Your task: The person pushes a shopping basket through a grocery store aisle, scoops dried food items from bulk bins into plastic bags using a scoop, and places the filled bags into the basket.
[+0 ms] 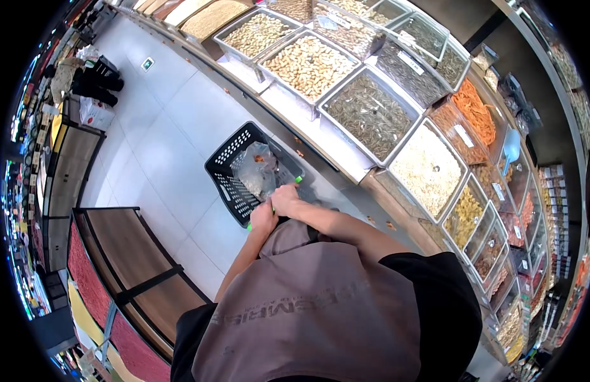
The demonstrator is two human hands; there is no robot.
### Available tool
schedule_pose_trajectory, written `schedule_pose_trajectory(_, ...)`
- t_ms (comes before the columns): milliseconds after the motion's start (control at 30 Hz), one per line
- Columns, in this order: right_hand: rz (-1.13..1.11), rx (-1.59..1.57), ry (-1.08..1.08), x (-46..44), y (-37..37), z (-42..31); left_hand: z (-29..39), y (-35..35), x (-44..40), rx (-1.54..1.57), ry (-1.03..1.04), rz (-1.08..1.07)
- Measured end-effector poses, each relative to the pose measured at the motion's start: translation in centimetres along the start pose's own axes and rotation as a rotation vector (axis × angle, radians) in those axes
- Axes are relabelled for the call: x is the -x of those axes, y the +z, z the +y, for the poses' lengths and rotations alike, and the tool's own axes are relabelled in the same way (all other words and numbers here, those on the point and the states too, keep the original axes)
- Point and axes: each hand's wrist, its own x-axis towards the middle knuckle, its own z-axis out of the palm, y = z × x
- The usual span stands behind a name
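Both hands are closed side by side at the near edge of a black shopping basket (228,191), just in front of my apron. My left hand (263,218) and my right hand (284,200) seem wrapped round the basket's handle, whose bright green end (298,179) shows beyond the right fist. Most of the handle is hidden under the fingers. Inside the basket lies a clear plastic bag (253,169) with pale contents and a small orange-brown patch. It sits close to the knuckles.
To the right runs a long counter with bins of peanuts (309,65), small dried fish (370,113) and pale flakes (428,169). A blue scoop (511,148) stands among them. A wooden display stand (139,254) is at lower left. Another person (85,79) is far up the tiled aisle.
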Motion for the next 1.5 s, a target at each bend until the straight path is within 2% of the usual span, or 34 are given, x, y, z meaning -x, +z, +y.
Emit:
schedule_pose_trajectory(167, -0.091, 0.046, -0.003, 0.3, -1.0, 0.8, 1.0, -1.5, -1.1, -0.091, 0.068, -0.149)
schedule_pose_trajectory(433, -0.089, 0.033, -0.037, -1.5, -1.2, 1.9, 0.2, -1.6, -3.3, -0.049, 0.142, -0.164)
schedule_pose_trajectory(667, -0.086, 0.037, -0.083, -3.4, -2.3, 1.3, -1.8, -2.2, -4.0, -0.091, 0.104, -0.14)
schedule_pose_trajectory(867, -0.105, 0.102, -0.148, -4.6, -2.5, 2.0, -4.3, -2.7, -3.4, -0.008, -0.129, -0.09)
schedule_pose_trajectory(1100, -0.061, 0.08, -0.126, -6.5, -3.5, 2.4, -5.0, -4.7, -6.0, 0.057, -0.087, -0.295)
schedule_pose_trajectory(1400, -0.14, 0.103, -0.099, -12.2, -6.2, 2.7, -6.6, -7.5, -10.4, 0.058, -0.114, -0.23)
schedule_pose_trajectory(1500, -0.096, 0.073, -0.105, -14.3, -7.3, 3.3, -7.7, -8.1, -12.1, 0.094, -0.158, -0.226)
